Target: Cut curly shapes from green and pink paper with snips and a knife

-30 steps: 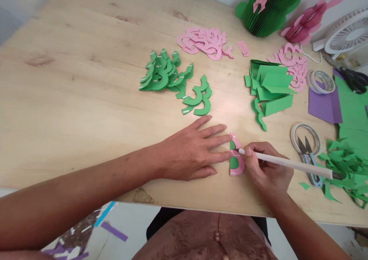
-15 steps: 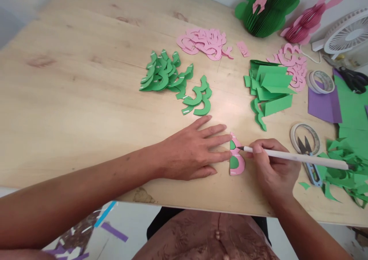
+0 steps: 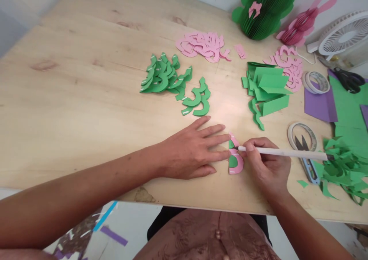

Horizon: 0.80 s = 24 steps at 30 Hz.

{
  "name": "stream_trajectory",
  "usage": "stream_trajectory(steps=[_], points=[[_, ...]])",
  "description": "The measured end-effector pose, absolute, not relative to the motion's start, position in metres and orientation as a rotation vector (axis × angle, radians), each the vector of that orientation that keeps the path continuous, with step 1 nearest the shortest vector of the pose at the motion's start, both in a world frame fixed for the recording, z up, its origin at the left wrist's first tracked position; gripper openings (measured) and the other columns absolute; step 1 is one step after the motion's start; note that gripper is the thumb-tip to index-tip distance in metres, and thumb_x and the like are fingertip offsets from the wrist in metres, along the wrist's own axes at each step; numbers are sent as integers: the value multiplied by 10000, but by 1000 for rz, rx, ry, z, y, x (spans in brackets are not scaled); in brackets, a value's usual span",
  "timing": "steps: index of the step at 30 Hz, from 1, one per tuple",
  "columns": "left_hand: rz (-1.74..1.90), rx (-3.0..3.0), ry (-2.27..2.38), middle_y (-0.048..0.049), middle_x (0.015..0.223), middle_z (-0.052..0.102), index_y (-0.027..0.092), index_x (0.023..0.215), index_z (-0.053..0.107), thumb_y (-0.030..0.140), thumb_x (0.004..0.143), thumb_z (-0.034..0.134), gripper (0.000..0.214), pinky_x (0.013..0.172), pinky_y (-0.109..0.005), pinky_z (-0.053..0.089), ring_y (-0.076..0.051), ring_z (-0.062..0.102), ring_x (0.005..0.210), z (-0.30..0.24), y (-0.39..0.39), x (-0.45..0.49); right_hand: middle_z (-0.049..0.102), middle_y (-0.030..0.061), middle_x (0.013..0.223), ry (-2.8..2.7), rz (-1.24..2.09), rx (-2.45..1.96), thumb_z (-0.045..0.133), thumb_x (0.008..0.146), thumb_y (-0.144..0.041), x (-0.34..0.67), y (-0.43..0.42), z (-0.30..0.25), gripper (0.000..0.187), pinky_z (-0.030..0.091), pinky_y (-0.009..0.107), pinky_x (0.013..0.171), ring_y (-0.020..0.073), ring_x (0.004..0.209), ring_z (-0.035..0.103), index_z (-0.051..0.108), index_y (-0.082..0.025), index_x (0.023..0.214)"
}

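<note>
My left hand (image 3: 195,149) lies flat with its fingers spread, and two fingertips press the left edge of a small pink paper cutout (image 3: 240,166). Green paper (image 3: 233,161) shows inside the cutout's curves. My right hand (image 3: 267,164) grips a white pen (image 3: 281,152), its dark tip touching the green and pink paper near the middle. Beyond my left hand are green scalloped cutouts (image 3: 201,99) with small white strips on them, and a larger pile of the same green pieces (image 3: 161,74).
Folded green paper (image 3: 271,85) lies ahead of my right hand. To the right are thread snips (image 3: 309,166), a tape roll (image 3: 290,131), green scraps (image 3: 342,164), black scissors (image 3: 349,80) and a white fan (image 3: 343,36). Pink cutouts (image 3: 201,45) lie farther back.
The pen tip has shifted slightly left and up along the cutout, and the pen's back end has swung left with my right hand. My left hand stays in place.
</note>
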<state>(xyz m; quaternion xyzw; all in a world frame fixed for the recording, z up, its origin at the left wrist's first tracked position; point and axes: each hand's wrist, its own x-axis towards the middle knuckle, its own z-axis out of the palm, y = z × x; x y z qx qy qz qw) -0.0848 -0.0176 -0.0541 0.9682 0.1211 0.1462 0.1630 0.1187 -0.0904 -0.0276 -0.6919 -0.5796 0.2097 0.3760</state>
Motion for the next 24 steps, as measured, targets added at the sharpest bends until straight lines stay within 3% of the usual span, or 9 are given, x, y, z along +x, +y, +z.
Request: stream_trajectory(steps=[24], points=[[440, 2752, 350, -106, 1437, 463, 257, 1278, 547, 364, 879, 553, 414, 1111, -581, 221, -324, 362, 1345, -55, -17, -85, 580, -43, 509, -1640, 487, -1701, 591, 830, -198, 116, -91, -27, 145, 369, 168, 374, 77, 412, 491, 614, -187, 687]])
